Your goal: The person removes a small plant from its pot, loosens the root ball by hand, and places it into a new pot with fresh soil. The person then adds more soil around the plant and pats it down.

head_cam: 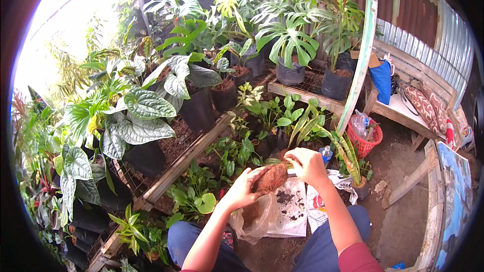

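Observation:
A ball of brown coconut-like fiber [270, 178] is held in my left hand [245, 188], the fingers wrapped around its left side. My right hand [307, 164] is at the ball's upper right, thumb and fingers pinched on a loose tuft of the fiber. Below the ball, a clear plastic bag [254, 217] stands open between my knees. Beside it a white plastic sack [289, 207] lies flat on the ground with dark soil crumbs on it, and a second printed sack [317, 209] lies to its right.
Small leafy plants [194, 196] grow low in front and to the left. Potted plants in black bags [198, 109] stand on a wood-framed mesh rack [181, 166]. At right are a red plastic basket [363, 139], a variegated snake plant [349, 158], a plastic bottle [325, 154] and a wooden bench [404, 121].

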Demonstrator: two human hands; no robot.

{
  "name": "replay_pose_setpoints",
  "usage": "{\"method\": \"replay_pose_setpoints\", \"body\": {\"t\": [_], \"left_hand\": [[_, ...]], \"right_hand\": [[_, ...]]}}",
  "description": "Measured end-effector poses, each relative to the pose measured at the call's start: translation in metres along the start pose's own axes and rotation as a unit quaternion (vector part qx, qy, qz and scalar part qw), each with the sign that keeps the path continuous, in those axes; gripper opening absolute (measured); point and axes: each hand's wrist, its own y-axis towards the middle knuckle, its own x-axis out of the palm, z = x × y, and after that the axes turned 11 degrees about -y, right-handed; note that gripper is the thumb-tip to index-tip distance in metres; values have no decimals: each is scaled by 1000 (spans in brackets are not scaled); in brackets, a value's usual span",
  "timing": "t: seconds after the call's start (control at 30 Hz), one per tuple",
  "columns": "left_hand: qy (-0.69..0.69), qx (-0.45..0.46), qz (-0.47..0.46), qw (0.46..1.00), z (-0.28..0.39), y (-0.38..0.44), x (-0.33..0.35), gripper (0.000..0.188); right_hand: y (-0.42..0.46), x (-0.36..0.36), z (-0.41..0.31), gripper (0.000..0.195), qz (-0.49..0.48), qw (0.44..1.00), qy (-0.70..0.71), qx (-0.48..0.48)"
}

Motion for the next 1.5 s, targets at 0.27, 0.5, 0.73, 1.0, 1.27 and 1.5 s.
{"method": "replay_pose_setpoints", "body": {"t": [0.27,0.5,0.73,1.0,1.27,1.5], "left_hand": [[-68,8,-13,998,1,-11,-8,64],[-236,-51,-32,970,-7,-15,-12,70],[-453,-66,21,889,-24,-11,-11,87],[-613,-41,118,780,-32,-9,-13,86],[-660,-24,268,702,-56,-4,-15,68],[-676,-44,306,668,-75,1,-14,57]], "right_hand": [[1,19,2,8,-111,974,113,163],[-20,75,23,8,-114,850,458,234],[-36,95,-4,19,-113,592,680,418],[-41,100,-21,11,-163,523,742,387],[-39,99,-28,12,-190,717,578,341],[-29,79,-39,27,-246,849,409,227]]}}
